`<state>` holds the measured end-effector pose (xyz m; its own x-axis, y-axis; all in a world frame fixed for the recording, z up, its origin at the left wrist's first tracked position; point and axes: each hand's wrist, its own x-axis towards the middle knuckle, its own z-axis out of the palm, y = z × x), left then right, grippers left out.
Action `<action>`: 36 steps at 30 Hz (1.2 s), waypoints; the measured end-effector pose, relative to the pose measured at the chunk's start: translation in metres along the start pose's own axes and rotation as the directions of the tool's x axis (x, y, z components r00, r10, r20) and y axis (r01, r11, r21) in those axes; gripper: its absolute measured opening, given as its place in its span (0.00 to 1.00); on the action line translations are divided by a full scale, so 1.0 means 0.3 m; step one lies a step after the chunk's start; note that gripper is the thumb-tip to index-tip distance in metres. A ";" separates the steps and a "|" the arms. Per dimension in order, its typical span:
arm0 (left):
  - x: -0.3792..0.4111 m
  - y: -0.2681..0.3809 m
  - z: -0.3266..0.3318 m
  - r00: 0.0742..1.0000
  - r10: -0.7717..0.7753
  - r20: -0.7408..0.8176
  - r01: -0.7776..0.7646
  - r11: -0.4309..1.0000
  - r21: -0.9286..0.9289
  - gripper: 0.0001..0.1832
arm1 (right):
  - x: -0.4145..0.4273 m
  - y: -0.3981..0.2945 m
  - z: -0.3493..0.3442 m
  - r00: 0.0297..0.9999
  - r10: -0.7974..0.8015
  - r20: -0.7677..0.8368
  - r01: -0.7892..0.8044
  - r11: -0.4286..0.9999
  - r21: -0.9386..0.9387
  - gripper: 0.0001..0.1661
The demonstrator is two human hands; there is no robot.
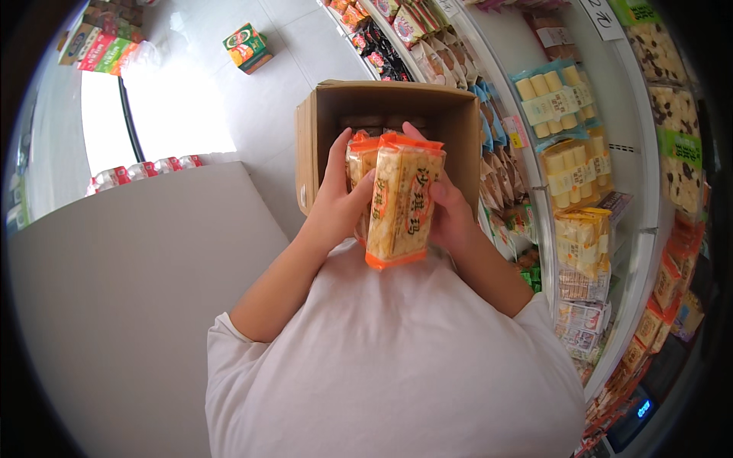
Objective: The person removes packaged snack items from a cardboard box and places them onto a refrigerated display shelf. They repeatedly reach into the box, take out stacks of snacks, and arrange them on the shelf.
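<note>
Both hands are raised close to my chest, over the near side of an open cardboard box [309, 154]. My left hand [339, 197] is closed around a clear-wrapped pack of sachima [361, 163] with orange ends, largely covered by another. In front of it is a second sachima pack [405, 203], tilted upright, its wrapper bearing dark writing. My right hand [449, 209] grips that front pack at its right edge, thumb on the wrapper. Dark round-edged items [366, 121] lie deep in the box, in shadow and hard to make out.
Store shelves [541, 229] with bagged snacks curve along the right, holding packs of roll cakes [552, 103]. A grey counter [143, 297] fills the left, with red-and-white packs [146, 170] along its far edge. A green-and-orange carton [247, 48] stands on the tiled floor [292, 34].
</note>
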<state>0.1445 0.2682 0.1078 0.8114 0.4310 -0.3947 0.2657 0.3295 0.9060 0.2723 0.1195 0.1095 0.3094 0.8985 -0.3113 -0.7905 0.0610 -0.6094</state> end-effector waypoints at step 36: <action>-0.131 -0.160 -0.015 0.892 -0.329 0.310 0.416 0.331 -0.847 0.40 | 0.132 -0.221 -0.048 0.857 -0.391 0.336 0.317 -0.115 -0.942 0.25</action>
<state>0.0975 0.2394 0.0791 0.7979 0.0159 -0.6026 -0.0149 0.9999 0.0066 0.3445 0.1446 0.1269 0.3970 0.8919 0.2167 0.6863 -0.1316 -0.7153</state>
